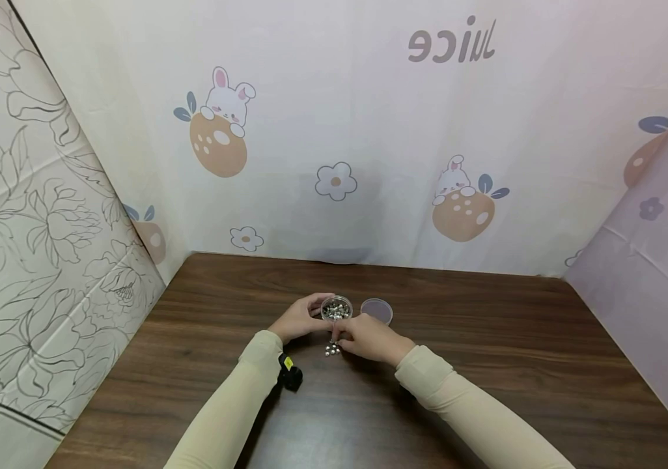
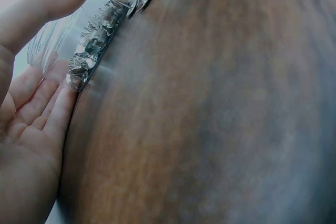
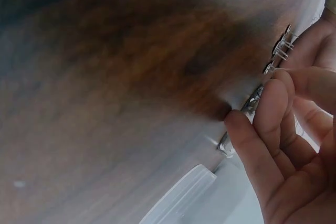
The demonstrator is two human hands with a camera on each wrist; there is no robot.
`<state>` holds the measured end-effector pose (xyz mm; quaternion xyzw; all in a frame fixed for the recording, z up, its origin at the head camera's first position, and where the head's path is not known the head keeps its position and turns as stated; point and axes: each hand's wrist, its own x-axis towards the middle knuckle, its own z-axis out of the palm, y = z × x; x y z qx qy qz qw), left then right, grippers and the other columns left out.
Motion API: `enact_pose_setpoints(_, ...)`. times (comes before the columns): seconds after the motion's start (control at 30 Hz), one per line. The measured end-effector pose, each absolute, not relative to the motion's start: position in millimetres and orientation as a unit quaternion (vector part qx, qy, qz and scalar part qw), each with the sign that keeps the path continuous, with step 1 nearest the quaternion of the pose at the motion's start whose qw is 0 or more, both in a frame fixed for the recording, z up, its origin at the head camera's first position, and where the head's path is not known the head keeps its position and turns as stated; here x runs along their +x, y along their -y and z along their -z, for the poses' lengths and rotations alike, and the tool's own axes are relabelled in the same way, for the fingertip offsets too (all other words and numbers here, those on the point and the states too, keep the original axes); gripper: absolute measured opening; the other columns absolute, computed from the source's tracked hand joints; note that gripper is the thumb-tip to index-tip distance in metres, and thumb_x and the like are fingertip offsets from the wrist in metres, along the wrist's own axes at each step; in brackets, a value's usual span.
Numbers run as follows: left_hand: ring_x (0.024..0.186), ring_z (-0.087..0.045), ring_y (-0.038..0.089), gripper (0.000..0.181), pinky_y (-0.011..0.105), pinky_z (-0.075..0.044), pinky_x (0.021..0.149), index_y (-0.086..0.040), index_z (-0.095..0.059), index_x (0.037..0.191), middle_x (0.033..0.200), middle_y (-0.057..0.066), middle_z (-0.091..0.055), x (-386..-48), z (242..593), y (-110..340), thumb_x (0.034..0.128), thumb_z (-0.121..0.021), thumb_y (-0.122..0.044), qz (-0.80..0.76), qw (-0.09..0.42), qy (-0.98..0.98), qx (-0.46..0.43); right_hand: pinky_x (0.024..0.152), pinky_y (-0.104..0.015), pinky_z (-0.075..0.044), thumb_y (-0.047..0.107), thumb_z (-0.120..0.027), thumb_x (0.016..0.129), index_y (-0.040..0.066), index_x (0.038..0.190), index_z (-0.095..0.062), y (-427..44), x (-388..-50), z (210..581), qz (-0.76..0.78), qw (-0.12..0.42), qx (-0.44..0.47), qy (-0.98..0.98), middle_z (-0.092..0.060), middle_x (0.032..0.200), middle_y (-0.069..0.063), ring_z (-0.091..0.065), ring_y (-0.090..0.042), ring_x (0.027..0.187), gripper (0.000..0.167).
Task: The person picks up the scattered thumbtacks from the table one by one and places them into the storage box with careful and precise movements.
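Observation:
A clear round container (image 1: pixel 337 297) full of silver thumbtacks (image 1: pixel 336 310) stands on the table. My left hand (image 1: pixel 300 318) holds it by the side, fingers and thumb curved around its wall. In front of it, several loose thumbtacks (image 1: pixel 332 350) lie close together, and the left wrist view shows their pins pointing up. My right hand (image 1: pixel 372 339) is bent low beside this group. In the right wrist view its thumb and index finger pinch a thumbtack (image 3: pixel 271 70) at the end of the row, mostly hidden by the fingertips.
The container's clear round lid (image 1: pixel 377 311) lies flat to the right of it, partly behind my right hand. A black strap with a yellow mark (image 1: pixel 290 365) is at my left wrist. The brown wooden table (image 1: pixel 486 391) meets a printed curtain (image 1: pixel 392 215) at the back.

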<state>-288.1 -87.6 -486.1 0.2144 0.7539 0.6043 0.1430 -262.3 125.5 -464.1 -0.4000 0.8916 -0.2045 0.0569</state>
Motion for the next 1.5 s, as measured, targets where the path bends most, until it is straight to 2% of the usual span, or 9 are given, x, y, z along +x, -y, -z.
enact_pose_setpoints(0.3, 0.136, -0.043, 0.039, 0.066, 0.052, -0.039, 0.111, -0.002, -0.048, 0.147, 0.145, 0.021, -0.049, -287.2, 485.2, 86.5, 0.0880, -0.078, -0.005, -0.609, 0.144, -0.751, 0.209, 0.064, -0.025, -0.053, 0.005, -0.070, 0.094, 0.012, 0.093, -0.072, -124.8, -261.7, 464.4, 0.196, 0.045, -0.389, -0.899, -0.071, 0.088, 0.001, -0.060, -0.004, 0.071, 0.007)
enact_pose_setpoints(0.6, 0.136, -0.044, 0.037, 0.067, 0.050, -0.037, 0.112, -0.002, -0.048, 0.147, 0.145, 0.021, -0.049, -287.5, 485.3, 86.2, 0.0877, -0.078, -0.005, -0.607, 0.142, -0.753, 0.209, 0.065, -0.026, -0.053, 0.005, -0.070, 0.094, 0.010, 0.094, -0.073, -125.0, -261.1, 464.0, 0.191, 0.050, -0.379, -0.904, -0.072, 0.091, 0.001, -0.063, -0.006, 0.073, 0.007)
enact_pose_setpoints(0.83, 0.131, -0.051, 0.023, 0.070, 0.040, -0.042, 0.110, -0.017, -0.052, 0.146, 0.140, 0.003, -0.056, -303.7, 511.8, 86.8, 0.0842, -0.085, -0.020, -0.592, 0.139, -0.770, 0.193, 0.060, -0.025, -0.048, 0.005, -0.065, 0.096, 0.010, 0.090, -0.068, -124.2, -259.0, 463.2, 0.188, 0.046, -0.371, -0.908, -0.062, 0.078, 0.006, -0.052, -0.004, 0.064, 0.008)
enact_pose_setpoints(1.2, 0.136, -0.045, 0.033, 0.072, 0.047, -0.038, 0.113, -0.007, -0.047, 0.149, 0.147, 0.014, -0.049, -291.0, 493.7, 85.2, 0.0862, -0.082, -0.013, -0.596, 0.141, -0.766, 0.193, 0.054, -0.025, -0.045, 0.005, -0.059, 0.098, 0.007, 0.092, -0.063, -125.8, -257.6, 462.4, 0.198, 0.054, -0.356, -0.912, -0.057, 0.072, 0.005, -0.049, -0.005, 0.058, 0.008)
enact_pose_setpoints(1.5, 0.135, -0.045, 0.035, 0.070, 0.047, -0.039, 0.111, -0.005, -0.048, 0.148, 0.148, 0.017, -0.048, -285.1, 485.1, 86.2, 0.0872, -0.081, -0.013, -0.605, 0.148, -0.758, 0.192, 0.052, -0.023, -0.040, 0.008, -0.055, 0.098, 0.012, 0.088, -0.056, -129.1, -258.5, 463.9, 0.222, 0.063, -0.356, -0.905, -0.050, 0.067, 0.007, -0.043, -0.003, 0.054, 0.011)
